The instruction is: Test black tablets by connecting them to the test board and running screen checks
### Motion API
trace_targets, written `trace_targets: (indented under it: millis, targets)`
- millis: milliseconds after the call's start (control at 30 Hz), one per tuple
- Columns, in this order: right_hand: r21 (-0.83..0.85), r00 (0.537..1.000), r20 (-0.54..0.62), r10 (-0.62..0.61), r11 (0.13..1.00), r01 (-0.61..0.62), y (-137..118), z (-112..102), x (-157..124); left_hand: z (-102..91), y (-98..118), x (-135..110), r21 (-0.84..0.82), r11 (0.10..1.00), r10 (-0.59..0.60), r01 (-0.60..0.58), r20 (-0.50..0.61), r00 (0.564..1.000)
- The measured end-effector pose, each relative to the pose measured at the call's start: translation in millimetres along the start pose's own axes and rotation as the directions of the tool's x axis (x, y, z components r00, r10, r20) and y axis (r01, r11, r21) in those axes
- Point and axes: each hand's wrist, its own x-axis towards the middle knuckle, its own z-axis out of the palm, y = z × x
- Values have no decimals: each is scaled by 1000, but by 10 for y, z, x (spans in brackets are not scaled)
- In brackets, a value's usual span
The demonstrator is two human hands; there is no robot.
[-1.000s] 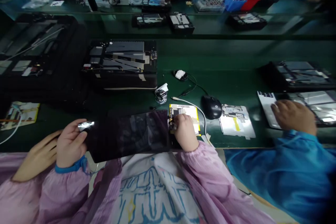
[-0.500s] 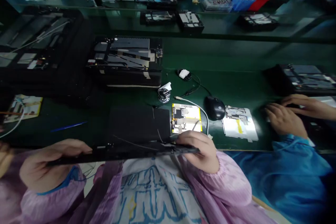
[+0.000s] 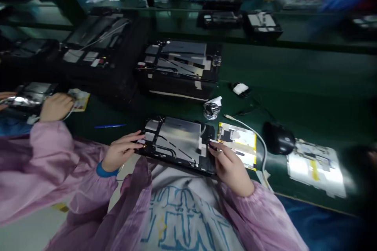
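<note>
In front of my body lies an opened tablet (image 3: 179, 141), innards up, showing a silver plate, black cables and a black frame. My left hand (image 3: 120, 153) holds its left edge, fingers on the frame. At the right edge, my right hand (image 3: 232, 168) grips the frame, with thumb and fingertips close to a small white piece. Just right of the tablet is a battery pack (image 3: 235, 137) with yellow edges, partly covered by my right hand. A white cable (image 3: 256, 132) curves past it.
Behind are a stack of opened tablets (image 3: 179, 64) and a larger stack (image 3: 97, 47). A roll of silver tape (image 3: 211, 110), black mouse (image 3: 278, 138), silver plate assembly (image 3: 316, 166) and blue pen (image 3: 110, 126) lie around. A co-worker's hand (image 3: 55, 106) works at left.
The tablet, earlier held edge-on above the table's front edge, now lies with its inside facing up. Both hands stay at its ends. The view has swung left.
</note>
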Motion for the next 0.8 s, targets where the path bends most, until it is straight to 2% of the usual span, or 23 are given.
trace_targets:
  millis: [100,200,267,333,433,500,567,633,667,700,733,767,800]
  targets:
    - [-6,996,10,84,996,-84,-3,7,-71,-55,-17,-98,67,994,-92,90,18,996]
    - [-42,982,-20,190,981,-191,-28,33,-74,-258,-117,-137,240,945,-188,221,-152,970]
    - [-83,976,-44,211,973,-215,-74,71,-31,-400,-246,-133,400,856,-234,328,-265,935]
    - [-119,981,-20,194,974,-195,-145,121,43,-485,-398,-112,549,758,-253,353,-252,934]
    - [-145,987,70,148,980,-136,-258,214,178,-477,-587,-83,667,656,-293,353,-206,934]
    - [-129,988,125,93,989,-77,-311,285,254,-428,-654,-87,664,657,-318,356,-184,930]
    - [-120,983,176,46,992,-25,-337,348,306,-397,-675,-111,589,721,-328,365,-173,929]
    - [-135,975,220,23,991,7,-343,390,334,-413,-668,-133,448,789,-319,421,-287,903]
    - [-147,973,231,19,989,16,-342,400,342,-439,-661,-132,352,811,-319,467,-402,858]
    - [-158,972,236,17,987,21,-340,403,346,-474,-657,-117,235,824,-333,515,-534,777]
    - [-166,971,238,16,986,25,-340,402,349,-514,-658,-87,93,826,-374,556,-647,665]
    - [-171,971,239,16,985,26,-341,396,352,-556,-667,-40,-72,807,-454,586,-710,538]
    - [-174,970,241,18,984,25,-344,389,355,-596,-685,21,-240,762,-559,602,-712,424]
